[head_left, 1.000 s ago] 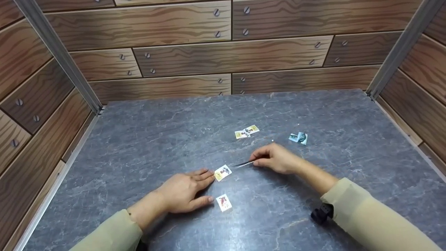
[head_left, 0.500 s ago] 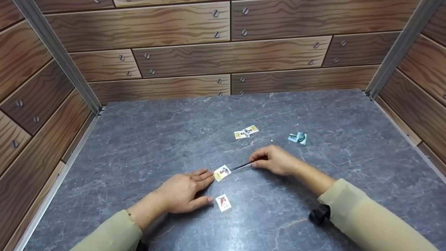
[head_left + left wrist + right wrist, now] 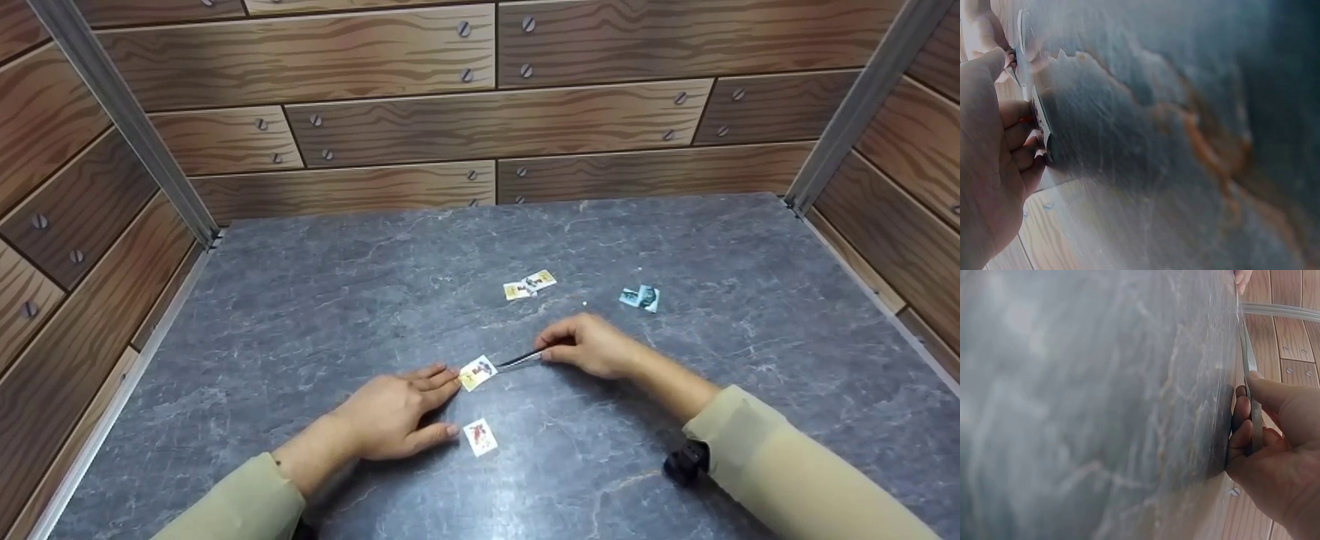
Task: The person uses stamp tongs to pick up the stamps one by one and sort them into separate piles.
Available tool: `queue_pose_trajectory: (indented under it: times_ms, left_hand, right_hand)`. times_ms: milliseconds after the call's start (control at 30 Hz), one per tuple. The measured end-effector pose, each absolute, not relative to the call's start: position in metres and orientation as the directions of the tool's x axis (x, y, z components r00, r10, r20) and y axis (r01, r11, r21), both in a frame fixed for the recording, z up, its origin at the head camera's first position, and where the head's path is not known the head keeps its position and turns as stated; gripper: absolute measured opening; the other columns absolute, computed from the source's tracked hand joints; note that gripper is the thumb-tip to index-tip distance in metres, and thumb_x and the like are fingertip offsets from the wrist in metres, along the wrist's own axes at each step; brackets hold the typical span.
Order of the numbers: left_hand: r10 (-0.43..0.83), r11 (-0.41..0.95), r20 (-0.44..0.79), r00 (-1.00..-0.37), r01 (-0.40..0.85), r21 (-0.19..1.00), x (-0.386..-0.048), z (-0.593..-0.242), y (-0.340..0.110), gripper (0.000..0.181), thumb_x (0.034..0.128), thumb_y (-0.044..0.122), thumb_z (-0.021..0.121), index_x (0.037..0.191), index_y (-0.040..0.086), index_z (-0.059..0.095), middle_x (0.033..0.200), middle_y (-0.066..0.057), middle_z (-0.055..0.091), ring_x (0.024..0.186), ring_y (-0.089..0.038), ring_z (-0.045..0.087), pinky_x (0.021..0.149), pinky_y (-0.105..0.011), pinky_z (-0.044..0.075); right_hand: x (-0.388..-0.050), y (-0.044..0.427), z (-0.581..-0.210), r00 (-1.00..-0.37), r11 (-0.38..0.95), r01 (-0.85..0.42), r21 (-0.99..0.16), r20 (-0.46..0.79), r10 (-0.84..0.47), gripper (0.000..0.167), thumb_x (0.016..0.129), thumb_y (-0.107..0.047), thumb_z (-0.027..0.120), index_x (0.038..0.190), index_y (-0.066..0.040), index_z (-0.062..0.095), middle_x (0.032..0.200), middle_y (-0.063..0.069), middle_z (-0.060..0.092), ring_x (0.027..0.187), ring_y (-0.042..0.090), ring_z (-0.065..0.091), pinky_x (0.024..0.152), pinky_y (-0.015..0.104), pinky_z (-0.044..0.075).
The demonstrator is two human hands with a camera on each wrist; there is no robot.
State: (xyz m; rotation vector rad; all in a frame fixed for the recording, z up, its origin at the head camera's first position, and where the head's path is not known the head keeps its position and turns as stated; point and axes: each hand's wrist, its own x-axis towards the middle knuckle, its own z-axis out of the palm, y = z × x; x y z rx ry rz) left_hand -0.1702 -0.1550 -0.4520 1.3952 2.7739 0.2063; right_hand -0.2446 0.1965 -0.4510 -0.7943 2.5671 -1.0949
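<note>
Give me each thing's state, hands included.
Left hand, fingers extended, tips at the yellow stamp.
Right hand, pinching the tweezers.
Tweezers, tips at the yellow stamp's right edge; gripping unclear.
Yellow stamp, printed side up, between left hand and tweezers.
Red stamp, lying printed side up.
Yellow pair, lying together, printed sides up.
Blue pair, lying together, printed sides up.
</note>
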Motion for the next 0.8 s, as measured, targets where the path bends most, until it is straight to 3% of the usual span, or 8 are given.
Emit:
queue_pose_trajectory:
  times_ms: [800]
  left_hand:
    - [0.793,0.599,0.024,-0.609,0.786,0.152,-0.1702,-0.4521,-0.1542,0.077,0.1102,0.062,0.038,0.159,0.004,0.048,0.162,-0.012,0.048,0.15,-0.033,0.045,0.116,-0.048,0.045]
  right_hand:
    - [-0.2438,0.1947,-0.4525,-0.822,0.583,-0.412,-0.7,0.009,-0.57,0.012,0.099,-0.016,0.075,0.108,-0.013,0.082,0.103,-0.003,0.078,0.093,0.013,0.066,0.086,0.035,0.052]
